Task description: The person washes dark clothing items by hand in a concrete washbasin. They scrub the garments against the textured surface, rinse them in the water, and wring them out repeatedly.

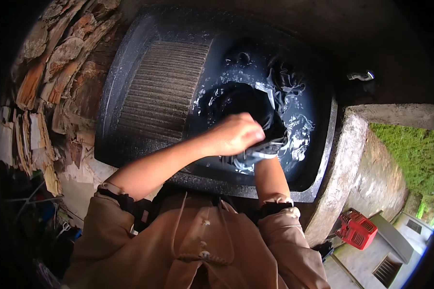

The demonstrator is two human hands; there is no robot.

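Note:
A dark stone or concrete washtub (325,144) holds cloudy water, with a ribbed washboard slab (162,90) on its left side. My left hand (240,133) is curled over a wet black garment with a pale edge (271,139); motion blur and the fingers' angle hide whether it grips the cloth. My right hand is hidden under or inside that garment, and only the forearm shows below it. More dark wet cloth (285,79) lies in the water behind.
Split firewood and bark (65,61) are stacked at the left. A metal tap (361,76) juts out at the upper right. Beside the tub runs a concrete ledge (341,169), with a red plastic crate-like object (356,229) beyond it and grass farther off.

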